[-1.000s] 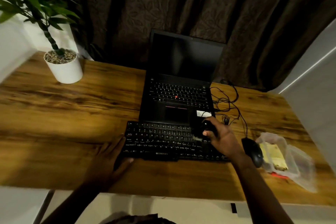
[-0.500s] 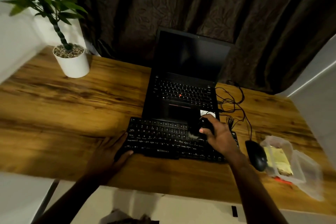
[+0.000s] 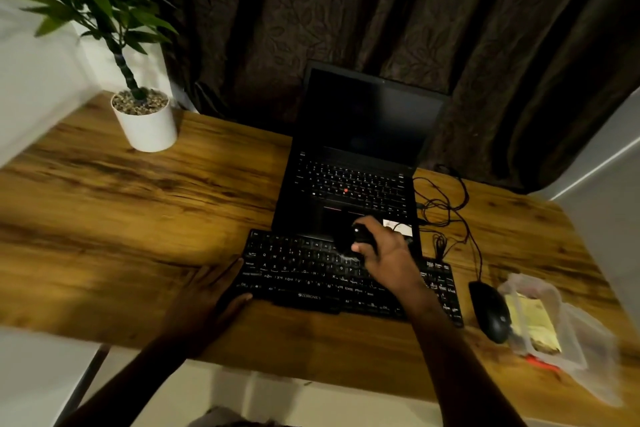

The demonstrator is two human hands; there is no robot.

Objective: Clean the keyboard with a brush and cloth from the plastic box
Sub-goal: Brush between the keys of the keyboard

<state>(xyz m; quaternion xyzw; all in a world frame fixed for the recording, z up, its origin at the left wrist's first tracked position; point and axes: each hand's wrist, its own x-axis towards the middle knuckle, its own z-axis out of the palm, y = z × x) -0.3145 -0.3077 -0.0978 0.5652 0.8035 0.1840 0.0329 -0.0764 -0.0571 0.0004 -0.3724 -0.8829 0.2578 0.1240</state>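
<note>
1. Head view, the only one: one black keyboard (image 3: 311,288) is seen lying flat on the wooden table (image 3: 121,218), just in front of one open laptop (image 3: 356,163) whose screen is dark.
2. Two hands are counted. The left hand (image 3: 207,291) is laid against the keyboard's left end, with the fingers straight along that edge and the thumb touching the front corner.
3. The right hand (image 3: 384,253) is curled tight round one dark brush (image 3: 346,241), held over the upper middle key rows. Pale bristles are glimpsed at the keys, but contact cannot be told through the blur.
4. One clear plastic box (image 3: 588,350) is found at the table's right end, and one yellow cloth (image 3: 533,322) is seen inside it.
5. One black mouse (image 3: 491,310) is placed between keyboard and box, just beside the box. Its cable (image 3: 446,204) is tangled right of the laptop.
6. One white plant pot (image 3: 145,125) is spotted at the far left, and a dark curtain (image 3: 346,10) is hung behind.
</note>
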